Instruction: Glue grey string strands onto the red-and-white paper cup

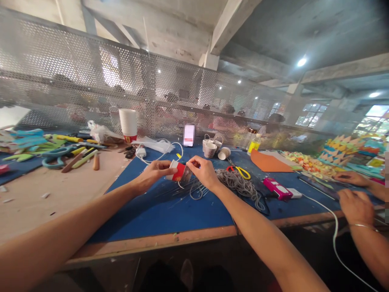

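Note:
My left hand is closed on a red and white paper cup, which lies tilted on its side above the blue mat. At the cup's right end, the fingertips of my right hand are pinched together. What they hold is too small to make out. Grey cord hangs in a loop just below the right hand. To the right of it lies a tangled heap of grey cord, with yellow-handled scissors behind it.
Small cups, a propped phone and a paper cup stack stand behind. Tools, including blue scissors, lie left. A pink device with a cable sits right, near another person's hands. A perforated screen stands behind.

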`<state>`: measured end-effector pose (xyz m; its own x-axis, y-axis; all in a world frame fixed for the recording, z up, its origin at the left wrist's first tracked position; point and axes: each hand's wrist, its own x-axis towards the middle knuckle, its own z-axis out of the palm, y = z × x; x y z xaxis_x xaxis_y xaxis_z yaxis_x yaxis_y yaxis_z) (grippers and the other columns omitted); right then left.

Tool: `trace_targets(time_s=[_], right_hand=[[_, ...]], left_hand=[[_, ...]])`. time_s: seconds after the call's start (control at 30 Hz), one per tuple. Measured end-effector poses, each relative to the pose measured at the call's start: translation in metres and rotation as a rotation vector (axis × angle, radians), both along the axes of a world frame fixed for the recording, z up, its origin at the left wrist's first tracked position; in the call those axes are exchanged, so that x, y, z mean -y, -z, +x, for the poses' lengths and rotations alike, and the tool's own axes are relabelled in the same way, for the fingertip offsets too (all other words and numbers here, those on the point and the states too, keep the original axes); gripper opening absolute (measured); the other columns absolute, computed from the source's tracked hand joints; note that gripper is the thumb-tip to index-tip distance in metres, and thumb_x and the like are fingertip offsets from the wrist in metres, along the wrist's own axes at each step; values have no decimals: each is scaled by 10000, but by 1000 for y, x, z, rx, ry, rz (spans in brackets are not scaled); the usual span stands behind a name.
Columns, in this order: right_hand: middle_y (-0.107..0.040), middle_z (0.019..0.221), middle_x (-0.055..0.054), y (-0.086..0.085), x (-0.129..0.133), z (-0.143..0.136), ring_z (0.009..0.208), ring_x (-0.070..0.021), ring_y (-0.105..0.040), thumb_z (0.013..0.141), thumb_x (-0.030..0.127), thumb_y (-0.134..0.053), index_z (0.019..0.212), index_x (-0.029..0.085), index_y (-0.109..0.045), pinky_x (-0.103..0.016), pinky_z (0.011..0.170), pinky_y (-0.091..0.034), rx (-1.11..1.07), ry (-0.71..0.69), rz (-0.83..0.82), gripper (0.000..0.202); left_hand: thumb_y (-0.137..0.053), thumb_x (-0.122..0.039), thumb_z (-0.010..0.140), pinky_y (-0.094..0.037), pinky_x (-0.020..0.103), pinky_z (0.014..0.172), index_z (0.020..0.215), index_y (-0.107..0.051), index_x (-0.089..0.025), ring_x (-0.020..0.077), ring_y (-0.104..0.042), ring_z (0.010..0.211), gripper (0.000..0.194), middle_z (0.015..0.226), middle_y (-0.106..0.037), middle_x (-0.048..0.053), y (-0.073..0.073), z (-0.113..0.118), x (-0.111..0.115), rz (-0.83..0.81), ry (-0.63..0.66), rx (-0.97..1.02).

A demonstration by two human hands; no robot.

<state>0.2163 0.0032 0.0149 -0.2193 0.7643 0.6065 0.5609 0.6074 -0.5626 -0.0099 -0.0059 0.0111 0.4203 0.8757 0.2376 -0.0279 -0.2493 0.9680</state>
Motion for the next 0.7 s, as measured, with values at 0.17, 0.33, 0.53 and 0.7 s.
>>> trace_targets(time_s=[0.17,0.33,0.53,0.7], right_hand=[[-649,653,41,1,-2,0,617,-140,-605,961,327,-665,819,228,-711,-228,648,-421,28,15,-25,179],[-670,669,33,4,-5,2,632,-144,-627,987,354,-649,852,226,-730,-225,648,-424,25,12,-22,203],[-739,792,-2,7,-11,7,724,-162,-697,1091,364,-447,1091,247,-754,-251,732,-477,34,46,15,328],[-766,969,-45,6,-12,10,883,-171,-725,1093,426,-423,1125,213,-732,-273,856,-519,-52,-4,6,377]], left_hand=[[-832,-384,793,-491,306,730,911,-853,-212,199,-667,723,209,816,-798,48,1,0,-1,-25,-1,-9],[-854,-357,758,-518,332,772,899,-848,-205,216,-681,747,207,831,-795,58,3,0,-4,-104,9,47],[-895,-347,731,-533,346,806,797,-827,-164,209,-676,748,206,828,-786,84,1,-1,-3,-189,-22,194],[-878,-327,765,-536,376,825,847,-826,-167,228,-685,780,187,881,-794,95,2,-2,-7,-215,-33,283]])
